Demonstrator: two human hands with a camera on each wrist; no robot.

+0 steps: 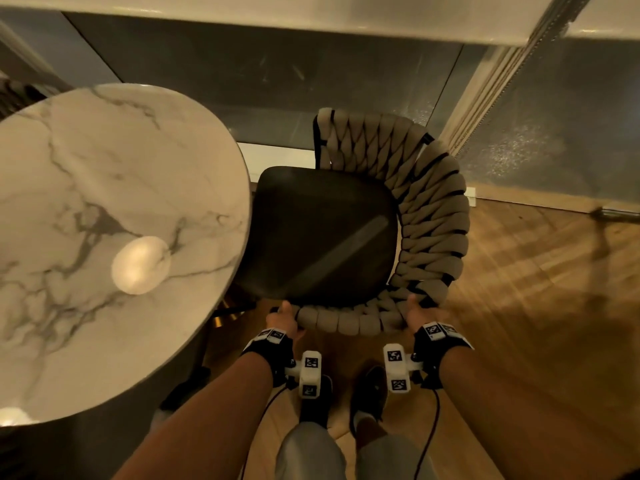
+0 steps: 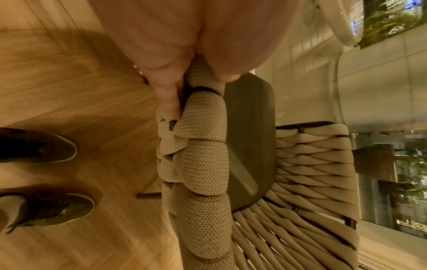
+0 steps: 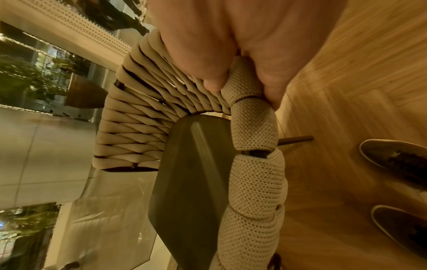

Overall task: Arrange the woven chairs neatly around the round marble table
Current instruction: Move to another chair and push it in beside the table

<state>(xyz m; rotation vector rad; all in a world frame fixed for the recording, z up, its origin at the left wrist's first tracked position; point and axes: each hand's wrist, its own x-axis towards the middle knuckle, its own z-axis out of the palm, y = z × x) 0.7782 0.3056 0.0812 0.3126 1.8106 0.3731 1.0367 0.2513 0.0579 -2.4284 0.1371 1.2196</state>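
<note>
step in hand: positioning beige woven-rope chair with dark seat [image 1: 349,230], frame centre, beside round white marble table [image 1: 114,216] at left. left hand [image 1: 282,322] and right hand [image 1: 420,315] both clench its rim. next: probably rotate seat toward table, slide in.

Head view: steep look down from above onto tabletop [image 1: 104,209] and woven chair [image 1: 429,216]. Left and right wrist views: rolled sideways, tight against fingers [image 2: 171,95] on the chair's woven rim. All three share the chair's dark seat [image 1: 322,233].
</note>
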